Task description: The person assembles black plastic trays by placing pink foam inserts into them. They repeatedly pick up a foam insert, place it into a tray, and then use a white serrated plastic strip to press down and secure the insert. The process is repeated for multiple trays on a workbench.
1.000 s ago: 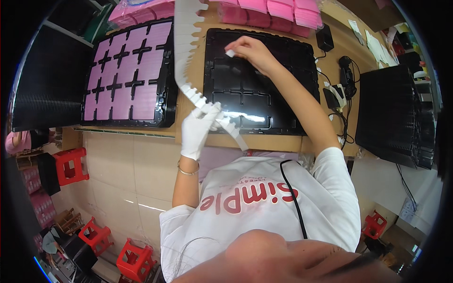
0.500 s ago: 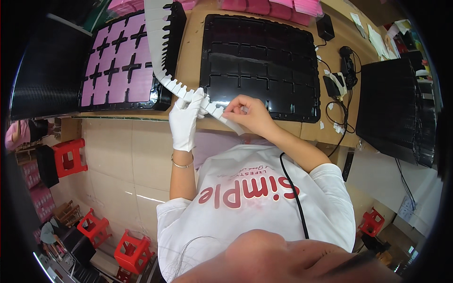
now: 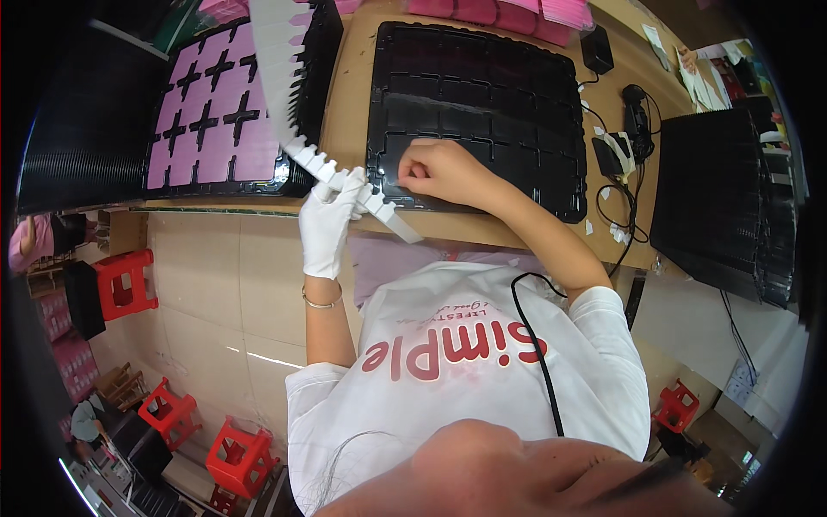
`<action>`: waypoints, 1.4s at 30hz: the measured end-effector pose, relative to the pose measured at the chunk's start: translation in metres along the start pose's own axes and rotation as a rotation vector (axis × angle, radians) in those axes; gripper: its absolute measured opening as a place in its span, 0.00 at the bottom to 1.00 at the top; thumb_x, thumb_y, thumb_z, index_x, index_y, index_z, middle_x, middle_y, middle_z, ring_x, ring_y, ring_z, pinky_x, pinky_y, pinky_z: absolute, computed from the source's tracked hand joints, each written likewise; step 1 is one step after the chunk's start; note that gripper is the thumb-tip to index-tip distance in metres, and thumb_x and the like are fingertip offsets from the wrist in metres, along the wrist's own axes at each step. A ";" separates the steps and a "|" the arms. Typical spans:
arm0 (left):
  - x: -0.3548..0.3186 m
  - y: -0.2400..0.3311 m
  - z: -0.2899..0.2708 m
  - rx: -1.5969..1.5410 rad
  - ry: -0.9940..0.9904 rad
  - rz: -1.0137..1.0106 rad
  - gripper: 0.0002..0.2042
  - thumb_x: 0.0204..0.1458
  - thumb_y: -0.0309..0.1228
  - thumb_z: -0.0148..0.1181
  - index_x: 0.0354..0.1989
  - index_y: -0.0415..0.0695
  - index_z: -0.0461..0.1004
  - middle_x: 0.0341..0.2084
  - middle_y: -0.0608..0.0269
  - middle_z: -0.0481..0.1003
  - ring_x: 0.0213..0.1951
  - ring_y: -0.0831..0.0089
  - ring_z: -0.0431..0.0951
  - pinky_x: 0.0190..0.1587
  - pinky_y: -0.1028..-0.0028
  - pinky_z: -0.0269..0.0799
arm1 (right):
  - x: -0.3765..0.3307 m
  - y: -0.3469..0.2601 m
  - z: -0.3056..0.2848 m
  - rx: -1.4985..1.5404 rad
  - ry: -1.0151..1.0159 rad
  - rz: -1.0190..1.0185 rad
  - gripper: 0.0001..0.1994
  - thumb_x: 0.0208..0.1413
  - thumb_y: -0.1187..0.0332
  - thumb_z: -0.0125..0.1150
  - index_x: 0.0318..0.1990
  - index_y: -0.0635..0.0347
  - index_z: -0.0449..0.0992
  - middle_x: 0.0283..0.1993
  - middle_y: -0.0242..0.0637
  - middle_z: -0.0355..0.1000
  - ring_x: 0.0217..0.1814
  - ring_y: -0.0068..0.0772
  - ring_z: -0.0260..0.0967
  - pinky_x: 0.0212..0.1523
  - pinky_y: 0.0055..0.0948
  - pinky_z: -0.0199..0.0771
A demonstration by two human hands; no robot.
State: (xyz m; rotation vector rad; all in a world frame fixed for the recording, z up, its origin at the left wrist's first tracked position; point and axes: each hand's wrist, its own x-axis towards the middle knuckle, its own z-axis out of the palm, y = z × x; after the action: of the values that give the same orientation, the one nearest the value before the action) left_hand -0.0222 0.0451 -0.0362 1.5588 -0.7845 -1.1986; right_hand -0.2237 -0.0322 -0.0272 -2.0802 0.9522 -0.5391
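A long whitish strip [image 3: 308,159] with a row of notched tabs along one edge hangs down from the upper left. My left hand [image 3: 326,231], in a white glove, is closed around it near its lower end, and the free end [image 3: 401,226] sticks out to the right. My bare right hand [image 3: 448,175] is over the near edge of a black plastic tray [image 3: 482,95] with shallow rectangular compartments. Its fingers are curled and pinched together; whatever they hold is hidden.
On the left stands a stack of black trays with pink sheets [image 3: 202,112]. Pink packs [image 3: 491,19] lie behind. Cables and a black adapter [image 3: 596,49] sit on the right, beside a tall stack of black trays [image 3: 715,198]. Red stools [image 3: 241,457] stand on the floor.
My right hand has left the strip's end and moved up over the black tray. My left hand, still gripping the strip, has shifted slightly left and down.
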 end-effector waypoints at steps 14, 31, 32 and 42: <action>-0.007 0.001 0.021 0.139 -0.059 -0.031 0.11 0.54 0.30 0.65 0.41 0.36 0.79 0.28 0.67 0.79 0.25 0.87 0.74 0.28 0.85 0.70 | 0.001 0.020 0.028 -0.158 0.049 -0.077 0.05 0.42 0.72 0.63 0.28 0.62 0.75 0.27 0.38 0.70 0.29 0.38 0.70 0.32 0.33 0.70; -0.025 0.023 0.031 -0.117 -0.086 0.005 0.10 0.56 0.29 0.61 0.43 0.36 0.77 0.31 0.62 0.79 0.24 0.84 0.72 0.25 0.84 0.64 | -0.066 -0.023 0.025 0.535 0.276 0.277 0.06 0.49 0.72 0.68 0.33 0.62 0.78 0.32 0.30 0.72 0.30 0.17 0.64 0.31 0.21 0.64; -0.024 0.023 0.033 -0.104 -0.089 0.002 0.10 0.56 0.29 0.61 0.43 0.36 0.78 0.30 0.63 0.79 0.24 0.84 0.72 0.25 0.84 0.64 | -0.068 -0.025 0.025 0.405 0.360 0.213 0.05 0.48 0.73 0.68 0.32 0.62 0.79 0.30 0.30 0.71 0.30 0.17 0.64 0.31 0.22 0.64; -0.009 0.021 0.058 0.173 -0.093 -0.021 0.09 0.56 0.33 0.62 0.36 0.38 0.79 0.25 0.69 0.78 0.23 0.87 0.70 0.27 0.85 0.65 | -0.063 0.027 -0.079 0.152 0.391 0.031 0.04 0.49 0.71 0.67 0.32 0.56 0.79 0.29 0.26 0.68 0.32 0.18 0.65 0.33 0.19 0.65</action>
State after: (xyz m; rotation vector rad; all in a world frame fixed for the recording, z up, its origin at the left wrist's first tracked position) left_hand -0.0789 0.0286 -0.0151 1.6640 -0.9552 -1.2533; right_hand -0.3263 -0.0322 -0.0038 -1.8556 1.1217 -0.9945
